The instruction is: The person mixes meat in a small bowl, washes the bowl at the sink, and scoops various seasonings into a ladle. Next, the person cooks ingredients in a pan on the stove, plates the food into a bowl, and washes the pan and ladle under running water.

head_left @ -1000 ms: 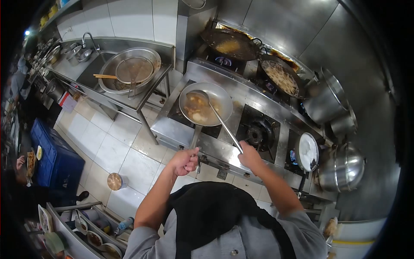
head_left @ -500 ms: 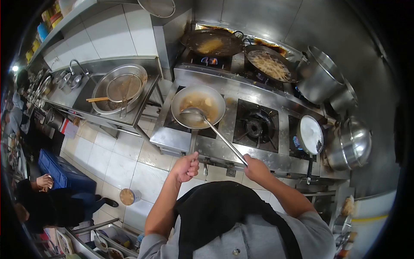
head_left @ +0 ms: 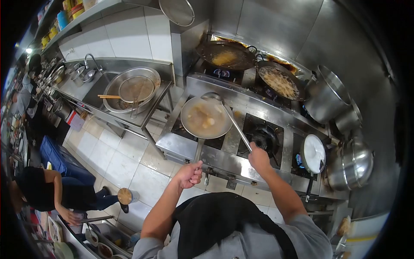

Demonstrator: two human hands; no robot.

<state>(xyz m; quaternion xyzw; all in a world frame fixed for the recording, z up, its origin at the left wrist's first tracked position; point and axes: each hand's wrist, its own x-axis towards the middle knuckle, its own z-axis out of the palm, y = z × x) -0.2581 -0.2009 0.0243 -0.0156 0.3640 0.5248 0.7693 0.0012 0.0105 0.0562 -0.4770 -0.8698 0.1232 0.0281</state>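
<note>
My left hand (head_left: 189,175) is closed around the end of the handle of a pan (head_left: 185,123) on the front left burner. Cloudy brownish broth (head_left: 200,123) with pale chunks fills the pan's bottom. My right hand (head_left: 259,158) grips the long metal handle of a ladle (head_left: 236,125). The ladle's bowl is at the pan's far rim, above the broth; what it contains cannot be made out.
Behind stand a dark wok (head_left: 227,64) and a wok of bubbling oil (head_left: 280,84). A tall pot (head_left: 330,97) and a white-filled pan (head_left: 303,153) are at right. Left is a sink counter with a large bowl (head_left: 110,80). A co-worker (head_left: 51,185) stands at lower left.
The ladle bowl has moved from the pan's near left, in the broth, to its far rim. My right hand rotated with it. The camera view shifted slightly. The co-worker's arm now reaches toward the counter.
</note>
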